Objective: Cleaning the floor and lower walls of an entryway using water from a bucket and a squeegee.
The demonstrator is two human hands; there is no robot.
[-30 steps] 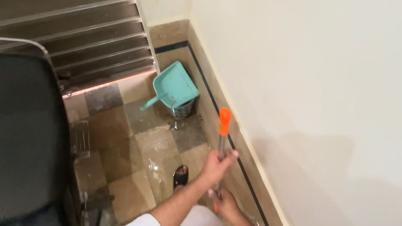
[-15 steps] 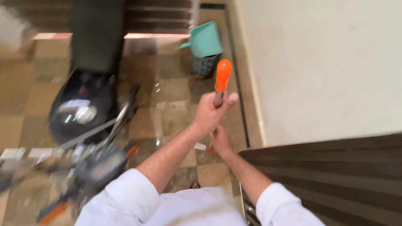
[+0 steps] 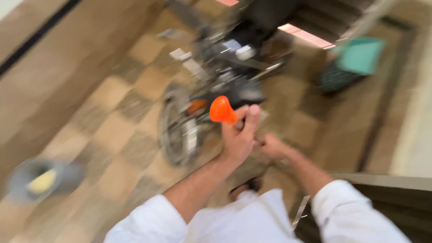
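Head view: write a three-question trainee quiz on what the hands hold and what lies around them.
1. True or false: the left hand grips the stick just below its orange cap.
2. What stands on the tiled floor just beyond the hands? A) a ladder B) a motorcycle C) a table
3. What colour is the dustpan at upper right?

Key
1. True; the right hand sits lower, beside it.
2. B
3. Teal; it rests on a dark bin. The picture is blurred, so finer detail cannot be read.
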